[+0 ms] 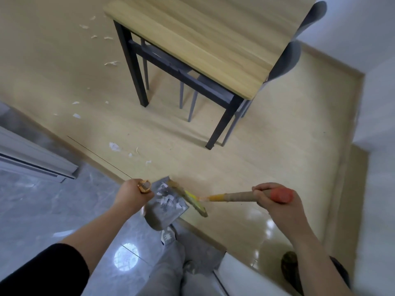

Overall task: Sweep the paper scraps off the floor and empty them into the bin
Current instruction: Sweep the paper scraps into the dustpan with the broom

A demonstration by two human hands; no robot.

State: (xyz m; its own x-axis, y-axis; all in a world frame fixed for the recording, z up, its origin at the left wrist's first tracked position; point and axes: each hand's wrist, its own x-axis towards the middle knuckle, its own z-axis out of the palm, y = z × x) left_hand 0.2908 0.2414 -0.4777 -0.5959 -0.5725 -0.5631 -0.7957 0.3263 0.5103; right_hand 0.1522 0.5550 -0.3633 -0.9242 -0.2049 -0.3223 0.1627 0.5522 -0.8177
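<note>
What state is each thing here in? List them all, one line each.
dustpan: down at the floor, holds paper scraps.
broom: head at the dustpan's lip.
left hand: grips the dustpan's handle.
right hand: grips the broom's handle.
loose scraps: scattered on the floor, unswept.
table: upright.
chair: pushed in under the table.

**Background furniture and fixtures**

A wood-topped table (pixel 192 39) on black legs is seen at centre. A grey chair (pixel 286 58) is tucked in at its right edge. A white wall (pixel 376 71) is edged by beige skirting (pixel 333 60). A grey door track (pixel 36 161) is seen at left.
</note>
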